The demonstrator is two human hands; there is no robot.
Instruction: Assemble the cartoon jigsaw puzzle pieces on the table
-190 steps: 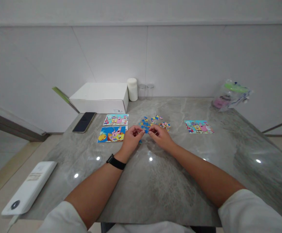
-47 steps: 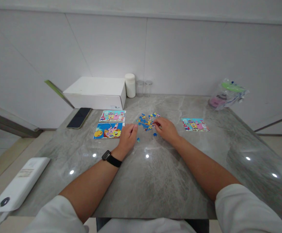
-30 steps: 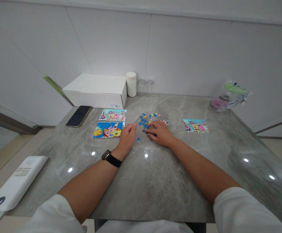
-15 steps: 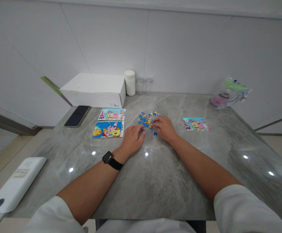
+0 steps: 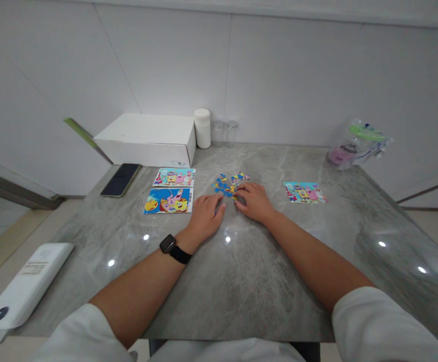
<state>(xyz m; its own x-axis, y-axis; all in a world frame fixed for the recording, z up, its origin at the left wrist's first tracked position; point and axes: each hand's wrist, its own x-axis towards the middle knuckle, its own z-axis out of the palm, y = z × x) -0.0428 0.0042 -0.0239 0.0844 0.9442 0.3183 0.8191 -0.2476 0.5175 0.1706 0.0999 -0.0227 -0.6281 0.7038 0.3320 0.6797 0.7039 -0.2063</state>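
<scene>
Small blue and yellow jigsaw pieces [image 5: 224,187] lie in a loose pile on the grey table. My left hand [image 5: 205,217], with a black watch on its wrist, rests at the near left side of the pile, its thumb apart from the slightly bent fingers. At the pile's near right edge is my right hand [image 5: 255,202]. Its fingers are bent, with thumb and forefinger close together at a small jigsaw piece; the fingertips partly hide it. Left of my left hand lie two cartoon picture cards, a blue one [image 5: 168,201] and a lighter one [image 5: 174,177].
A similar card [image 5: 305,192] lies to the right. Farther back stand a white box [image 5: 143,146], a white bottle [image 5: 202,129] and two clear glass jars [image 5: 224,134]. A phone [image 5: 121,180], a white device with a cable [image 5: 26,284] and a plastic bag [image 5: 356,146] edge the table.
The single blue piece that lay just below my right hand no longer shows there. My right thumb has shifted slightly toward the pile. My left hand has hardly moved.
</scene>
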